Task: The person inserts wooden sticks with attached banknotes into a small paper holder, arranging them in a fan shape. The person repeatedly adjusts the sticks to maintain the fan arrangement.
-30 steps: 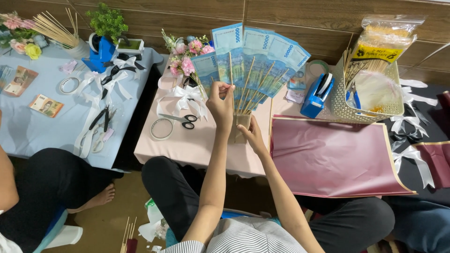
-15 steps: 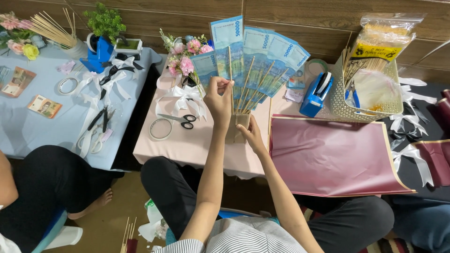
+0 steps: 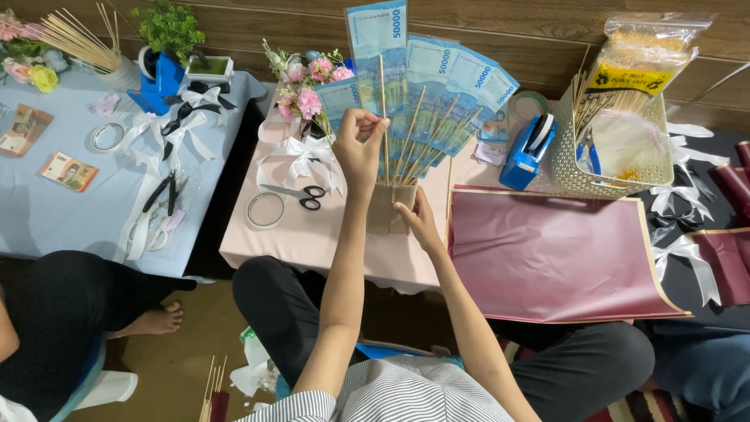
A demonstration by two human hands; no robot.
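My left hand (image 3: 361,148) pinches a thin wooden skewer (image 3: 383,101) that carries a blue banknote (image 3: 377,35) at its top. Beside it a fan of blue banknotes on skewers (image 3: 453,86) spreads up and to the right. All the sticks run down into a small brown paper-wrapped base (image 3: 391,209) on the pink table (image 3: 312,234). My right hand (image 3: 418,219) grips that base from the right side and steadies it.
Scissors (image 3: 301,194), a tape roll (image 3: 266,209), white ribbon bows (image 3: 301,156) and pink flowers (image 3: 308,82) lie left of the base. A maroon wrapping sheet (image 3: 555,254), a blue tape dispenser (image 3: 525,152) and a white basket (image 3: 617,148) sit right. Another person's legs (image 3: 70,312) are at left.
My left hand has lifted the skewer with its banknote a little higher, so this note now stands above the rest of the fan. My right hand stays on the base.
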